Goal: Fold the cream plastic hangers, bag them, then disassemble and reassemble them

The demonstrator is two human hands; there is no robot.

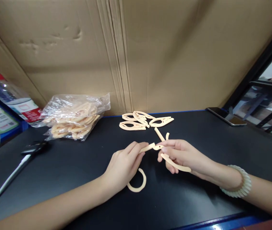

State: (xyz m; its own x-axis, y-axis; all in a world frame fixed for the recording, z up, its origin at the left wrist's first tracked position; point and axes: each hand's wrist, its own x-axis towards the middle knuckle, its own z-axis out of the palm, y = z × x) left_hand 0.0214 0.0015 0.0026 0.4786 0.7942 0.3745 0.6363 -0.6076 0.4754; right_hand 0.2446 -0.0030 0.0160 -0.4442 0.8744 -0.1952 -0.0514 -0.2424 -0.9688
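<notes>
My left hand (124, 164) pinches the end of a cream plastic piece with a curved hook (138, 182) that hangs below the palm. My right hand (182, 155) is closed on another cream plastic arm piece (174, 164), whose end meets the left piece at the fingertips in the middle. Both hands hover just above the black table top (78, 166). A short loose cream piece (160, 134) lies just behind the fingers. Farther back sits a small pile of several assembled cream pieces (144, 120).
A clear plastic bag of more cream pieces (75, 118) lies at the back left. A water bottle (13, 97) rests on a blue bin at far left. A white cable with black plug (30, 151) crosses the left side. A phone (226, 116) lies at back right. A cardboard wall (136, 54) stands behind.
</notes>
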